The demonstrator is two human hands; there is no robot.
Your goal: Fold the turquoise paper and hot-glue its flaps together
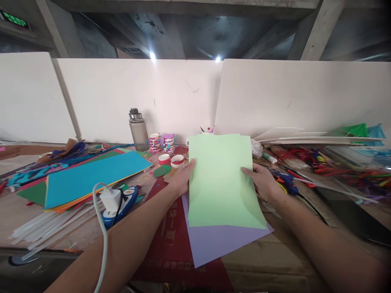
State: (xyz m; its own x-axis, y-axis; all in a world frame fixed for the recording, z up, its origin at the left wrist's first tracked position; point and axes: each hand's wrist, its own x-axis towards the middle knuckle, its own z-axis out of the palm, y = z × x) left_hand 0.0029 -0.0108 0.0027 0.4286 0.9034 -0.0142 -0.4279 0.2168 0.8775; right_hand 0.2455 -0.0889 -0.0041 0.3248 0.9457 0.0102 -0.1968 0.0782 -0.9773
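Left hand: my left hand (182, 179) is closed in a pinch on the left edge of the light green paper sheets (224, 183), thumb in front.
Right hand: mine too, the right hand (259, 179) pinches their right edge, thumb on the front face, its other fingers mostly hidden behind.
Green sheets: between my hands, over the middle of the table (15, 213), with slightly offset top edges.
Purple sheet: the purple sheet (210, 244) shows below the green, towards the table's near edge; I cannot tell whether I hold it as well.
Underneath: a red printed board (159, 244) and, right of it, brown cardboard (269, 264).
Left side: a coloured paper stack (97, 177), blue on top, with translucent sticks (55, 226) nearer the table's front edge and a blue power strip (132, 197) beside my forearm.
Far edge: a grey bottle (139, 132), left of two tape rolls (177, 161).
Right side: a blue glue gun (288, 183) just beside my right wrist.
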